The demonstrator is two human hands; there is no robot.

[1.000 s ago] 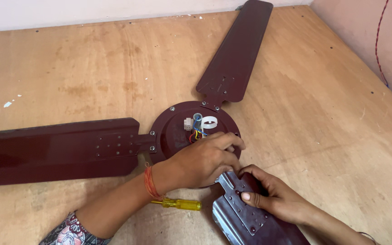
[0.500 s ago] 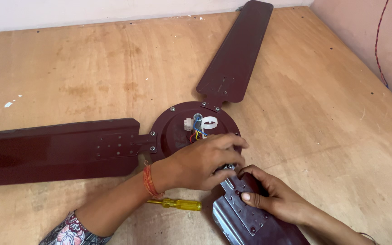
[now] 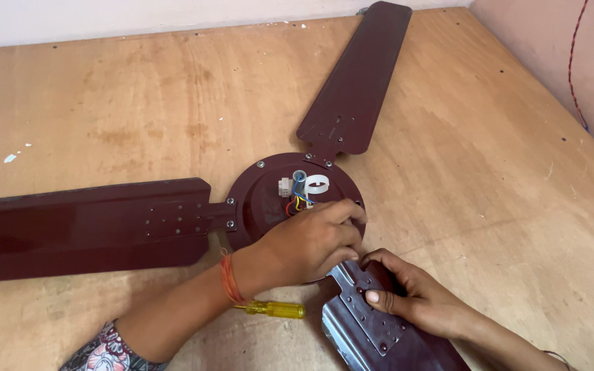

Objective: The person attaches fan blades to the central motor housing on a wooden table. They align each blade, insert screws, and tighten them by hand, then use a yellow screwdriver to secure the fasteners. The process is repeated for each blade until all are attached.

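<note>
Down on the wooden worktop (image 3: 139, 103) lies a dark red ceiling fan; it fills most of the view. One long blade (image 3: 84, 227) points left and another blade (image 3: 355, 79) points to the far right; a third blade (image 3: 386, 330) lies at the near edge, with its grey metal bracket (image 3: 355, 306) facing up. The round motor hub (image 3: 269, 199) sits in the middle, where the blades meet; small coloured wires (image 3: 298, 200) and a white clip (image 3: 316, 183) poke out of its top.

The left hand (image 3: 307, 244) rests on the near side of the hub, just where the bracket meets it; its fingers (image 3: 344, 218) are curled and pinched closed, but what they pinch is hidden. An orange thread band (image 3: 229, 277) goes round that wrist. The right hand (image 3: 414, 292) lies on the near blade; its fingers are closed over the bracket, gripping it, with the thumb pressed flat on the metal.

A yellow screwdriver (image 3: 273, 309) lies on the worktop, just under the left wrist.
</note>
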